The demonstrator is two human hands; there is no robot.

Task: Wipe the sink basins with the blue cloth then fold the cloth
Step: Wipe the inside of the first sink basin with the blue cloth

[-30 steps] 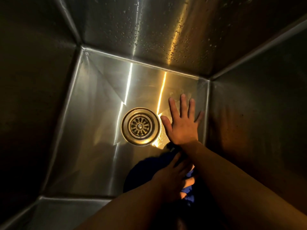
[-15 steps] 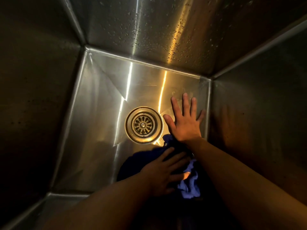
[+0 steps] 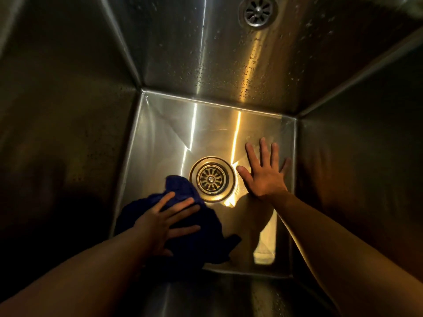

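A person leans over a deep stainless-steel sink basin (image 3: 171, 133), both bare forearms reaching down to its floor under warm, low light. The left grip (image 3: 158, 225) lies flat on the blue cloth (image 3: 201, 245), fingers straight and spread, pressing the fabric to the steel rather than curling round it. The cloth sits bunched and crumpled on the basin floor at about 7 o'clock from the drain strainer (image 3: 211, 178), with its upper edge reaching the strainer's rim and its lower folds running into the shadow at the near wall.

The right grip (image 3: 265, 177) is open and holds nothing. Its palm and splayed fingers are planted on the bare steel at 3 o'clock from the strainer, close to the right-hand wall, with the thumb pointing toward the drain.

Streaks of reflected light cross the floor from 12 o'clock toward the strainer, and a bright patch lies at 5 o'clock. Water droplets (image 3: 229, 65) speckle the far wall. A second round grille (image 3: 258, 10) shows at the top of that wall at 12 o'clock; whether it is a fitting or a reflection cannot be told. The left and right walls are in deep shadow.
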